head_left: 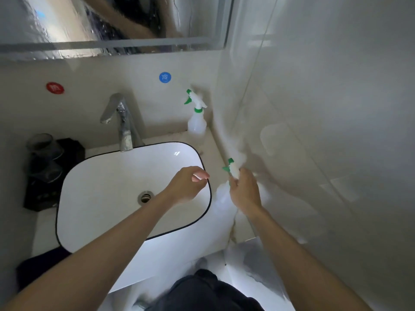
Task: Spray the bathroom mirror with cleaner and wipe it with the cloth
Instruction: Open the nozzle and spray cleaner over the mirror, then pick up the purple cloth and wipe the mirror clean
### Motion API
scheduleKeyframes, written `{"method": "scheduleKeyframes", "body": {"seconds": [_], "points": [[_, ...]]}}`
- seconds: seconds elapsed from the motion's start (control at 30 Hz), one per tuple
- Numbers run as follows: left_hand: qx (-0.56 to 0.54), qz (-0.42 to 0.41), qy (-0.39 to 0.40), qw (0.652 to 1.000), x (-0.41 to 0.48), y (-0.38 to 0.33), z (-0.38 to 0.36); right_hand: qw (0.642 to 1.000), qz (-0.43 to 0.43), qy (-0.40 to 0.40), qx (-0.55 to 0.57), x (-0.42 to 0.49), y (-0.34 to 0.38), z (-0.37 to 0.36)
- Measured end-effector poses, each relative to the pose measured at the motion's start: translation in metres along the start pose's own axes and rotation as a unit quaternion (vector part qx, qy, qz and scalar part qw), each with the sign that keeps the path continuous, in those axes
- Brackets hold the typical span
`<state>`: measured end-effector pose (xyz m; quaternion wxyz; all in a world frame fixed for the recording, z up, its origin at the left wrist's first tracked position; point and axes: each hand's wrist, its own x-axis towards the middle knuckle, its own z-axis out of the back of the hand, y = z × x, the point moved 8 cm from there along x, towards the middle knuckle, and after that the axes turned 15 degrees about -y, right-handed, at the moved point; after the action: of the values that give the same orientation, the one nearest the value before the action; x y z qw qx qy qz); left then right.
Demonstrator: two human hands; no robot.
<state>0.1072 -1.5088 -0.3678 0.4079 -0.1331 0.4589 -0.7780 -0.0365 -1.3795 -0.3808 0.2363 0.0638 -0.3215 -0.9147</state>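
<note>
I note the right hand (pixel 243 191) clamped round a blurred, green-triggered spray bottle (pixel 232 170) just beside the basin's (pixel 101 176) right rim. The left hand (pixel 187 185) hangs loosely curled over the basin, holding nothing. A second bottle (pixel 197 122) stands in the counter corner. The mirror (pixel 67 23) above is streaked wet.

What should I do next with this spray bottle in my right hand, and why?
Probably set the spray bottle down on the counter beside the sink. The mirror already looks wet and streaked, your right hand grips the bottle low, and your left hand holds nothing, free for wiping.
</note>
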Motion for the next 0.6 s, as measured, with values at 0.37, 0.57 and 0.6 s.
{"method": "scheduleKeyframes", "body": {"seconds": [0.37,0.57,0.6], "points": [[-0.104,0.08,-0.062,0.989,-0.02,0.042,0.069,0.998,0.034,-0.048,0.003,0.008,0.054,-0.004],[-0.135,0.147,-0.145,0.969,-0.057,0.1,0.144,0.99,0.137,0.003,0.041,-0.031,0.147,-0.063],[-0.134,0.157,-0.16,0.965,-0.067,0.112,0.158,0.985,0.162,0.025,0.047,-0.044,0.162,-0.078]]}}
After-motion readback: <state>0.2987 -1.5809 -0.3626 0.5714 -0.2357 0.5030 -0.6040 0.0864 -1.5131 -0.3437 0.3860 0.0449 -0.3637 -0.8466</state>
